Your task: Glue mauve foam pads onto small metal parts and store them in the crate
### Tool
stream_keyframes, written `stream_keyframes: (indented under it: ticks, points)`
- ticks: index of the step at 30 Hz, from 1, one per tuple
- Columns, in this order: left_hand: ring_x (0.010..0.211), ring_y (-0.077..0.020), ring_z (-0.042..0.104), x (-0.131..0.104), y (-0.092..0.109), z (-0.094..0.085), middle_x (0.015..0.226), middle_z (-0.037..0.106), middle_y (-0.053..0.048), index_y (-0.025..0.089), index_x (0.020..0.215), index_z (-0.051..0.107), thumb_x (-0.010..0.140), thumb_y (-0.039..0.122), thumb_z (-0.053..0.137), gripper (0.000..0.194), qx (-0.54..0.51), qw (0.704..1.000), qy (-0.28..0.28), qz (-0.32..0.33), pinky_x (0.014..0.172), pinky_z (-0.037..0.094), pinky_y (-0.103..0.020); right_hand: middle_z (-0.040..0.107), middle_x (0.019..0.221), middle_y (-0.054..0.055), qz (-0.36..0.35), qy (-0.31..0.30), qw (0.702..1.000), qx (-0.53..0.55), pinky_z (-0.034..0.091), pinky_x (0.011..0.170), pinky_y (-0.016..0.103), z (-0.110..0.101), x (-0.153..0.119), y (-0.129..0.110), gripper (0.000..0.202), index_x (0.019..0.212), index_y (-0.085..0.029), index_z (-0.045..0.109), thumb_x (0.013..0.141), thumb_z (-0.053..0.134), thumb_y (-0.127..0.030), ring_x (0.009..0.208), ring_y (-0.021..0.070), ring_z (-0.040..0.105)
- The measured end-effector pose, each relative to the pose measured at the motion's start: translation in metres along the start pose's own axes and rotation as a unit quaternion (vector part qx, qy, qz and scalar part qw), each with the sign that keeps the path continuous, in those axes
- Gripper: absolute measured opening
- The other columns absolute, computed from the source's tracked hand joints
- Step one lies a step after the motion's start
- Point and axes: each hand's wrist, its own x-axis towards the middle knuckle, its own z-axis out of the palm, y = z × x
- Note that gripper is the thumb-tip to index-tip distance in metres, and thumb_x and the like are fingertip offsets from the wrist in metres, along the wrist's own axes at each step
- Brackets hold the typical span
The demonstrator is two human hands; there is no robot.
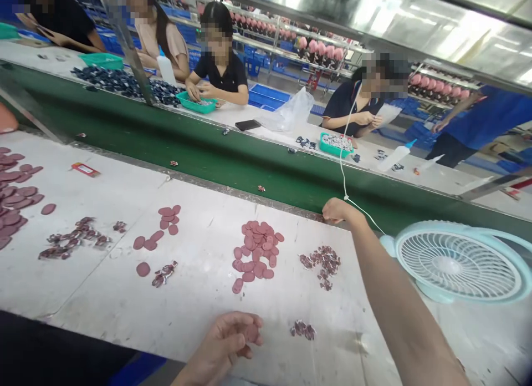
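My left hand [233,339], at the table's front edge, has its fingers curled round a pink oval disc [251,333]. My right hand [336,211] reaches to the far edge of the table, beside the green conveyor belt [199,164]; its fingers are bent inward and what they hold, if anything, is hidden. Between the hands lie a heap of pink oval discs [260,244] and, to its right, a pile of small dark red and silver pieces [322,262]. A smaller group of such pieces [303,330] lies right of my left hand.
A light blue fan [457,261] stands at the right, under a hanging white cord [342,169]. More discs [14,197] and pieces [75,237] lie at the left. Across the belt, people sit at a bench with green trays [197,104] and white bottles [394,158].
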Motion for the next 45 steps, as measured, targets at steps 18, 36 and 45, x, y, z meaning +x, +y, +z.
stream_keyframes:
  ticks: [18, 36, 45]
  points:
    - [0.080, -0.0191, 0.074, 0.010, -0.001, -0.010, 0.104, 0.076, -0.011, 0.018, 0.095, 0.076, 0.069, 0.023, 0.087, 0.028, -0.051, 0.998, -0.030, 0.003, 0.058, 0.055, -0.019, 0.057, 0.132, 0.011, -0.230, 0.200, 0.930, 0.203, 0.053, 0.095, 0.046, 0.056, -0.028, -0.163, 0.038, 0.128, -0.014, 0.057, 0.097, 0.059, -0.036, 0.111, 0.0231, 0.062]
    - [0.098, -0.0226, 0.074, -0.015, -0.015, 0.054, 0.115, 0.076, -0.012, 0.019, 0.103, 0.076, 0.081, 0.021, 0.078, 0.022, 0.109, 0.994, -0.022, -0.021, 0.075, 0.055, -0.024, 0.075, 0.096, 0.003, -0.088, 0.030, 0.678, 0.729, 0.061, 0.073, 0.024, 0.230, -0.333, 0.012, 0.012, 0.093, -0.028, 0.077, 0.081, 0.078, -0.028, 0.083, 0.0175, 0.073]
    - [0.100, -0.0236, 0.071, -0.026, -0.057, 0.068, 0.119, 0.075, -0.010, 0.023, 0.104, 0.077, 0.081, 0.021, 0.077, 0.023, 0.161, 0.982, -0.075, -0.066, 0.086, 0.056, -0.035, 0.078, 0.081, -0.001, -0.068, 0.112, 0.736, 0.664, 0.063, 0.060, 0.035, 0.235, -0.349, 0.034, 0.016, 0.088, -0.036, 0.080, 0.073, 0.081, -0.031, 0.068, 0.0239, 0.073]
